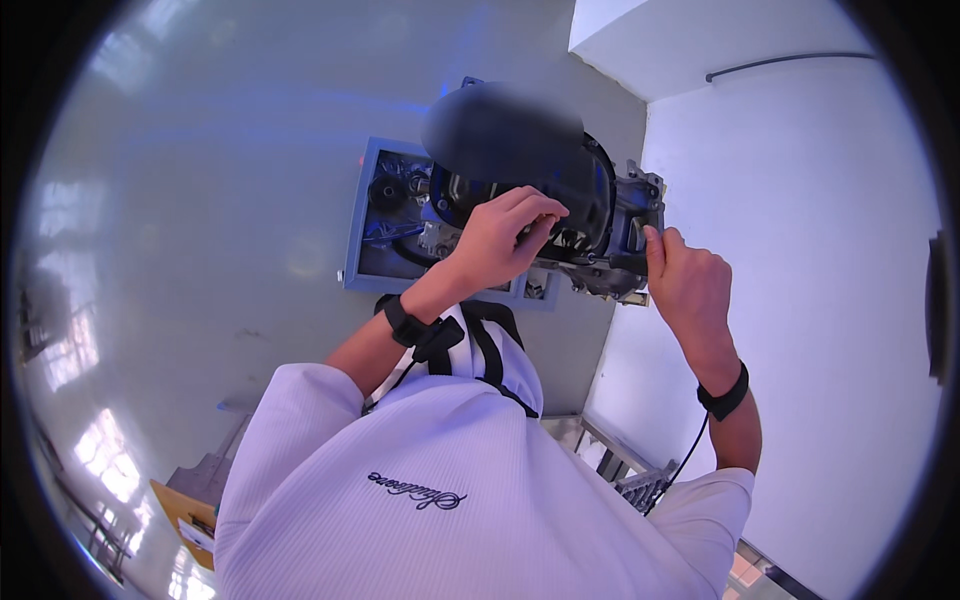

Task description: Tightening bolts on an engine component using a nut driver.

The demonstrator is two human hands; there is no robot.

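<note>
- White ribbed shirt [400,480], nearest, below both hands; a black wristband [408,322] sits behind the left hand.
- Left hand [505,235]: fingers curled toward the thumb, over the near side of the dark metal engine-like assembly [590,205]; I cannot tell whether it pinches anything.
- Right hand [690,285]: fingers folded, thumb raised, at the assembly's right end; its grip is hidden.
- The assembly lies between and beyond the hands. Its large body stands together with inner parts exposed, so work seems partway; what is left cannot be told. A dark blur hides its far part.
- Blue-grey rimmed worktop [357,220], left of and beyond the left hand, bearing a loose black ring-shaped part [388,190] and smaller pieces, separate from the assembly.
- Farther out, glossy grey floor [230,220] left of the hands, white wall [820,220] right.
</note>
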